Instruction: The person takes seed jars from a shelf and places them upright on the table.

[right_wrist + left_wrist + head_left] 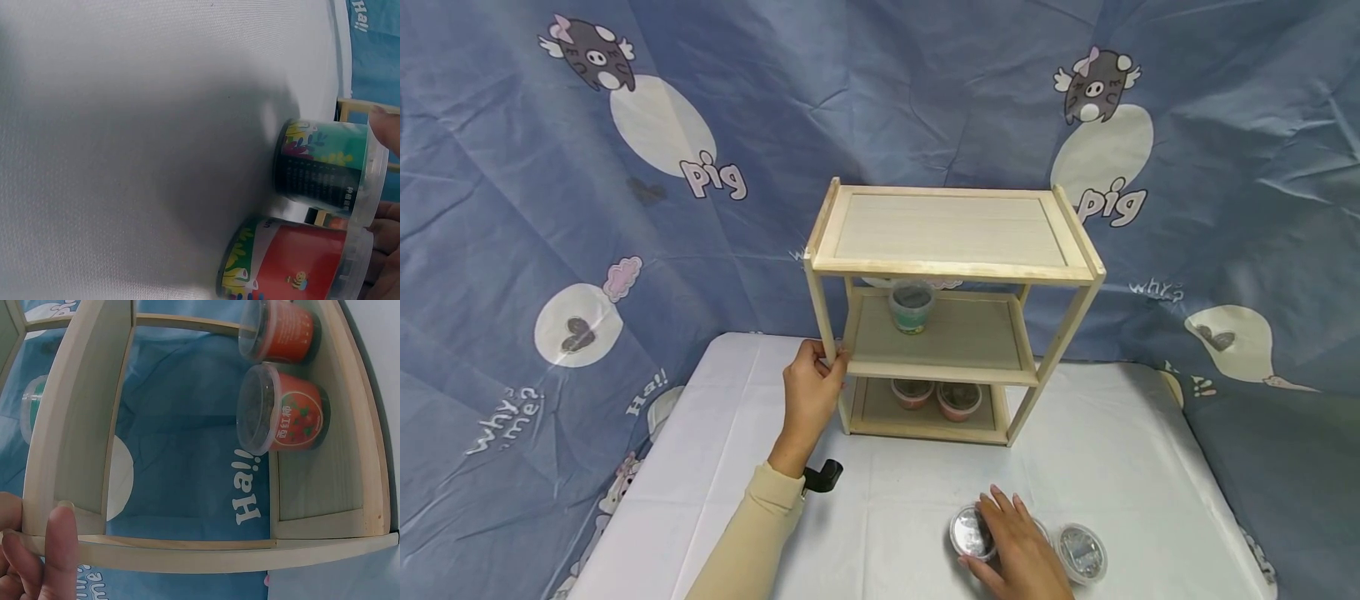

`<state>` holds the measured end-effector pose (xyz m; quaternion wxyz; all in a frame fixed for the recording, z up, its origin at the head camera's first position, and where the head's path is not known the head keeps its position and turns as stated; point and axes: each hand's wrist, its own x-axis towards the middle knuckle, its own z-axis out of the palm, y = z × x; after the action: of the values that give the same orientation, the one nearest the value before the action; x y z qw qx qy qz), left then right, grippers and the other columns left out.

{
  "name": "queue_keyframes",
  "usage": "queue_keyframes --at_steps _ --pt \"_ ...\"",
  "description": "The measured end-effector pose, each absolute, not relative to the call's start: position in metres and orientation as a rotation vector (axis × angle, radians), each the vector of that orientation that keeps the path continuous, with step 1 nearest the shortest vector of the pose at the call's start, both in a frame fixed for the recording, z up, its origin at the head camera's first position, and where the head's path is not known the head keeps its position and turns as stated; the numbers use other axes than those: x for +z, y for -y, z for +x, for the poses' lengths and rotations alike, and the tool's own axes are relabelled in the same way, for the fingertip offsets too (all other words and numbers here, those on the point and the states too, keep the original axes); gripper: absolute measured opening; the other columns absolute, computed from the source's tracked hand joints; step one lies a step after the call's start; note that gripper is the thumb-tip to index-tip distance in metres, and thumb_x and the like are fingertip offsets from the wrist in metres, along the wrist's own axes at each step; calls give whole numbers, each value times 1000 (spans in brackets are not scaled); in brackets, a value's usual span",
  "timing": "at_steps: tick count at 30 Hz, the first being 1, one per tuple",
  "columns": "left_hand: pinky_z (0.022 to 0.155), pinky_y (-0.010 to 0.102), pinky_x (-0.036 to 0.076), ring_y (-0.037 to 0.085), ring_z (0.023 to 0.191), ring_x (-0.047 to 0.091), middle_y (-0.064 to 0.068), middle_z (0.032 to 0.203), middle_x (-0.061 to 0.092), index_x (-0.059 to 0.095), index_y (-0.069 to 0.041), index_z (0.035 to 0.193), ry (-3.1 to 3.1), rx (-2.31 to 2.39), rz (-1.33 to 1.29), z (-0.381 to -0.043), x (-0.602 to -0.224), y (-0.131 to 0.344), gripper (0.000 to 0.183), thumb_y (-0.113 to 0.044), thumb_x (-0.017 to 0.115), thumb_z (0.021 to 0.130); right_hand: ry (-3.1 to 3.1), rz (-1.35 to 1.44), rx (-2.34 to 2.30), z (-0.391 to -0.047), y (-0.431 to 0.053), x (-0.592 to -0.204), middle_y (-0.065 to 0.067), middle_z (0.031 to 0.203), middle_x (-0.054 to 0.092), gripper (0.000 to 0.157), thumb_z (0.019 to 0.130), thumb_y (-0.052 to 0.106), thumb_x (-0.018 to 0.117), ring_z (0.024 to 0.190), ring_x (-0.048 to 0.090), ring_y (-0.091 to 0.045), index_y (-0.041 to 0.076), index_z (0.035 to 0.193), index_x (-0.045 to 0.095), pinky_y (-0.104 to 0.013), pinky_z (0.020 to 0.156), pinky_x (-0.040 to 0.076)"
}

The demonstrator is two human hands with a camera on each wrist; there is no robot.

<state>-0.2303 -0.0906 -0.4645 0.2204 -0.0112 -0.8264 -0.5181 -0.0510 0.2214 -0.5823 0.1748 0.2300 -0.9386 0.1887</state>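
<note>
My left hand (811, 392) grips the left post of a small wooden shelf rack (925, 371) at its middle board; in the left wrist view a finger (61, 550) lies against the wood. On the white table, my right hand (1018, 546) holds a lidded plastic tub (972, 532) by its rim. The right wrist view shows that tub as green-labelled (325, 165), with the thumb (387, 128) at its clear lid. Beside it stands a red-labelled tub (294, 259). Another clear-lidded tub (1081, 553) is right of the hand, and one more is partly hidden under it.
A green tub (912, 307) stands on the middle board. Two red tubs, one with a tomato label (300, 415), sit on the bottom board. Blue cloth (760, 108) printed with pigs hangs behind and at both sides of the white table (910, 500).
</note>
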Motion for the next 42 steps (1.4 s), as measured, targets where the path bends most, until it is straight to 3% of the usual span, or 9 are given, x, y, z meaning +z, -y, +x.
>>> queue_keyframes --at_steps 12,21,26,28,31,34,36,39,42 --pt "47 26 51 12 52 62 4 69 67 66 -5 103 2263 -1434 -61 -230 -464 91 14 -14 75 97 2759 542 670 -52 -220 -574 -24 142 61 99 67 45 97 134 55 -41 -9 140 57 -16 122 2" --pt "47 28 53 14 53 62 5 72 68 65 -4 102 2253 -1441 -77 -230 -463 91 14 -12 75 98 2671 510 712 -61 -226 -554 -23 150 55 108 71 54 94 135 54 -40 -4 150 49 -11 117 16" --pt "47 27 53 14 53 62 5 71 68 65 -4 102 2248 -1439 -80 -231 -462 91 14 -11 75 97 2686 428 786 -66 -225 -535 -18 157 49 111 72 49 95 138 52 -38 3 158 42 -41 105 51" --pt "46 27 52 14 52 62 6 70 68 65 -4 102 2246 -1441 -77 -231 -463 91 14 -12 75 97 2686 395 819 -68 -225 -526 -17 159 46 114 72 46 96 137 53 -39 8 162 36 -54 94 56" --pt "47 27 52 13 52 61 5 69 67 65 -5 102 2251 -1448 -63 -230 -463 91 14 -14 75 97 2654 372 838 -72 -226 -513 -17 160 45 120 70 42 98 134 55 -40 13 165 31 -56 88 57" --pt "47 27 52 12 51 61 4 67 66 66 -6 102 2256 -1451 -54 -230 -464 91 13 -14 75 97 2592 375 830 -77 -227 -501 -17 160 45 124 66 38 101 132 57 -40 14 165 30 -51 91 56" --pt "46 27 51 12 51 61 4 66 66 66 -6 101 2256 -1447 -52 -230 -465 92 13 -13 75 97 2549 383 830 -81 -227 -493 -16 159 47 126 63 35 102 133 57 -40 13 165 32 -35 102 52" --pt "46 27 51 12 51 61 4 66 66 65 -5 101 2250 -1444 -53 -230 -465 92 13 -12 75 97 2504 392 843 -88 -228 -481 -17 159 47 126 62 31 102 133 55 -42 13 165 32 -12 111 33" --pt "47 27 53 12 51 61 4 68 67 65 -5 101 2246 -1450 -55 -230 -466 92 13 -12 75 97 2475 397 856 -95 -228 -468 -20 158 47 126 62 26 103 134 54 -44 12 165 32 -3 110 20"
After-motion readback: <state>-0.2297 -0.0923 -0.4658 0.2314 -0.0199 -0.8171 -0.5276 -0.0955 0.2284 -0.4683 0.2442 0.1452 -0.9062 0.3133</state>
